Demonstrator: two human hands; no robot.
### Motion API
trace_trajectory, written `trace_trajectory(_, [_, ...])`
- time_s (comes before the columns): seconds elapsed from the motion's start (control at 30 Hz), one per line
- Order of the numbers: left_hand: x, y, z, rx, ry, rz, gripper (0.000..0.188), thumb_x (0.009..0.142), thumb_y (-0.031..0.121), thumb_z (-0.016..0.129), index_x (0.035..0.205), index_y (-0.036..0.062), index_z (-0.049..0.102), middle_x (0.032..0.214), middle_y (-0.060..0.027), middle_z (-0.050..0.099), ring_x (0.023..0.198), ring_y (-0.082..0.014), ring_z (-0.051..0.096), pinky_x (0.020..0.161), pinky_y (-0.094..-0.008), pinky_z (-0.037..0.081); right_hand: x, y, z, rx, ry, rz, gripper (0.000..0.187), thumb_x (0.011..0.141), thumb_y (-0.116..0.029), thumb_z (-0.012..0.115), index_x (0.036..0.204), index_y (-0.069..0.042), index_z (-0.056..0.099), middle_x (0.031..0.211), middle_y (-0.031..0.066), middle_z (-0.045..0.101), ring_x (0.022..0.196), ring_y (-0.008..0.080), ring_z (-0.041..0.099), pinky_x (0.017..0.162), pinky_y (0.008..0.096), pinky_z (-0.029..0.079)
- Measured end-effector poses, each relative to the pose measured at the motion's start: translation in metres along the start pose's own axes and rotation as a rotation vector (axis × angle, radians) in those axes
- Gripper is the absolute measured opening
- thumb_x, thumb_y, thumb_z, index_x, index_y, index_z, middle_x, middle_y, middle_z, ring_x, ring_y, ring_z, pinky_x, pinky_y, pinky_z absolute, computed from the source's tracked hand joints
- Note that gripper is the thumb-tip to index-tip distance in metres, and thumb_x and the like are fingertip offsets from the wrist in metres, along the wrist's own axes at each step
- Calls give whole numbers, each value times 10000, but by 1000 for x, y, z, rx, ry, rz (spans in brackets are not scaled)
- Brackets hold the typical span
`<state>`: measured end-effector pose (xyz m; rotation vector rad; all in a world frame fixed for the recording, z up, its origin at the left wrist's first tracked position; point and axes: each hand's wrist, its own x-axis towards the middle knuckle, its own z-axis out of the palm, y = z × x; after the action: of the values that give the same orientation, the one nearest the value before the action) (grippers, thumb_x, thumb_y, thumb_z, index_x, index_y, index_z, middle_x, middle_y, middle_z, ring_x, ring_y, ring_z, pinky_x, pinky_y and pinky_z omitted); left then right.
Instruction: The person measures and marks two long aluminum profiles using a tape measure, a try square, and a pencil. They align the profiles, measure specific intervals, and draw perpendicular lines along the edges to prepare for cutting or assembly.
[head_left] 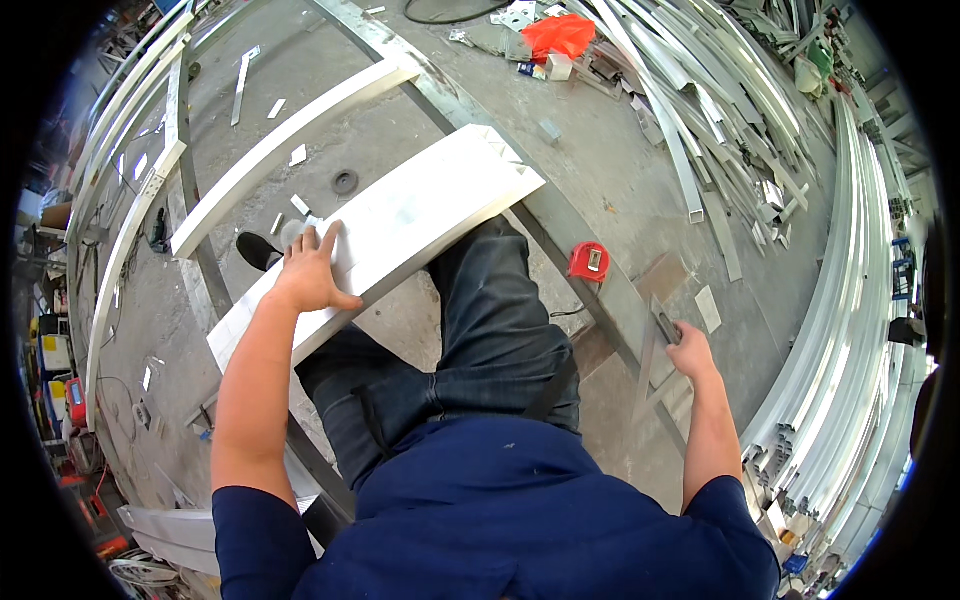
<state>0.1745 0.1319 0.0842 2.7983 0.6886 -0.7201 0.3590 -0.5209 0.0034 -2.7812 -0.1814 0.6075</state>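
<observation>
A broad white stack of what look like long profiles lies in front of me across the metal frame. My left hand rests on its top near the left end, fingers spread and thumb at the near edge. Off to the right, my right hand is closed around a try square, whose thin blade hangs over the steel beam. On that beam, between the stack and my right hand, sits a red tape measure.
Long silvery profiles run along the right side, with a heap of metal offcuts behind. White bars span the frame at the left. A red plastic bag and a dark round disc lie on the floor.
</observation>
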Motion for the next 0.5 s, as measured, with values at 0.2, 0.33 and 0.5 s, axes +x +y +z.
trace_trajectory(0.2, [1, 4, 11, 83, 51, -5, 1476, 533, 589, 918, 1685, 138, 113, 1633, -369, 221, 1522, -532, 230, 1269, -595, 174, 1, -2, -8, 15, -17, -27, 576, 768, -110, 704, 1333, -27, 632, 1237, 230, 715, 1185, 392, 671, 999, 435, 525])
trace_trajectory(0.33, [-1, 3, 9, 85, 49, -11, 1480, 532, 591, 920, 1686, 142, 109, 1632, -377, 214, 1522, -541, 223, 1268, -600, 163, 6, -46, -26, 92, 108, -86, 598, 817, -155, 742, 1384, -49, 583, 1307, 194, 704, 1253, 371, 647, 1048, 437, 510])
trace_trajectory(0.5, [1, -1, 13, 28, 71, 8, 1476, 517, 572, 930, 1681, 142, 131, 1633, -376, 201, 1535, -542, 181, 1274, -598, 130, 48, -137, -28, 223, 173, -305, 586, 858, -178, 775, 1396, -60, 574, 1348, 169, 691, 1297, 348, 628, 1076, 426, 500])
